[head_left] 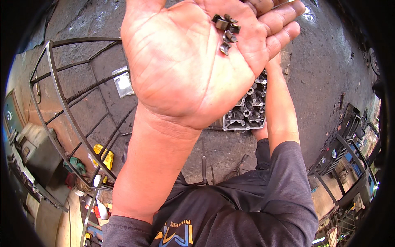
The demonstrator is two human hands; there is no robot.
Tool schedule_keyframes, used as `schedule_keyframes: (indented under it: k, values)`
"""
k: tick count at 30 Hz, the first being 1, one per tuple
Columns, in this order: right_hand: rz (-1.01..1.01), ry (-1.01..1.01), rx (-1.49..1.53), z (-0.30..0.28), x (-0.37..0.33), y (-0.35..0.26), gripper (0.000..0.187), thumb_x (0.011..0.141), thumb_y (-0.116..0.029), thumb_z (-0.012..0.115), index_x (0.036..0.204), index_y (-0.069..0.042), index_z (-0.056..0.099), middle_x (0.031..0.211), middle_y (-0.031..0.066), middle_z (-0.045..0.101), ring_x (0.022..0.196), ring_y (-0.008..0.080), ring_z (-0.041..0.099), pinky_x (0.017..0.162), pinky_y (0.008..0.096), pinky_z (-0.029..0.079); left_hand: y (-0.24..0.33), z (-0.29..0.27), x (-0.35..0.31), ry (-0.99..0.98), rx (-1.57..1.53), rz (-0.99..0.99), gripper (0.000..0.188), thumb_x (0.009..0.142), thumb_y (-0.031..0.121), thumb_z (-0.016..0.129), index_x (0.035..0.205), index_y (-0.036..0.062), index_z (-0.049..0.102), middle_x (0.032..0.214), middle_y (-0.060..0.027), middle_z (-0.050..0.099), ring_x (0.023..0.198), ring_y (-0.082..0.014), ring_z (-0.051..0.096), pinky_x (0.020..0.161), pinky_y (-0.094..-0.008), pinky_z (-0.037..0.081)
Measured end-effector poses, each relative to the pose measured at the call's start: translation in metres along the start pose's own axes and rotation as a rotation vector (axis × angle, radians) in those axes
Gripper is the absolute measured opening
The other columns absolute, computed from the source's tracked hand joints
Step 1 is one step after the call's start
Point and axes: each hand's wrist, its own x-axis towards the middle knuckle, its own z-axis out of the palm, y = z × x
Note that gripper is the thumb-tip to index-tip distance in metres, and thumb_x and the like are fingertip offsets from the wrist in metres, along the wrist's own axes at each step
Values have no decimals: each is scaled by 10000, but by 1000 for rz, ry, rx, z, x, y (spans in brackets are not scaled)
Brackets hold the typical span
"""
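My left hand (185,61) is raised close under the camera, palm up and open, fingers slack and spread flat rather than curled. On the palm, near the base of the fingers, lies a small heap of dark metal bits (227,31), short and chunky, touching one another; I cannot tell exactly what they are. My right hand (275,10) comes in at the top edge just beside the left one, its fingers (284,35) lying along the far side of the left palm, next to the bits but not pinching them that I can see; most of that hand is cut off by the frame, so I cannot tell whether it grips anything. The right forearm runs down from it to my grey sleeve (284,181). Below and behind the hands, between the two forearms, a grey cylinder head (249,109) sits on the stained concrete floor (329,70), partly hidden by the left wrist. To the left of my left forearm stands a curved frame of steel bars (61,99), and beyond it, low down, a yellow bottle (105,156) lies on the ground.
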Motion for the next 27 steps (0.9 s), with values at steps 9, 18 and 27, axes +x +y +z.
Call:
schedule_keyframes:
  k: [9,18,27]
  values:
    - [-79,199,341,-36,-20,14,335,881,-316,737,1100,-67,790,991,185,773,967,340,737,871,440,555,-1,2,1,-7,-46,-1,1086,941,821,377,1553,-76,347,1570,-306,386,1494,-411,334,1248,-499,265]
    - [-479,255,1041,-208,-213,-66,191,996,-67,669,1141,45,723,1026,68,704,882,132,662,845,264,531,4,9,14,-11,-91,-35,1114,932,847,361,1558,-75,340,1570,-316,377,1495,-411,328,1251,-493,256]
    - [-984,287,728,-239,-256,-145,194,786,108,746,950,8,724,874,109,700,795,219,678,742,324,543,3,21,15,17,-1,-14,1096,902,881,377,1564,7,395,1591,-252,373,1469,-372,343,1233,-463,274]
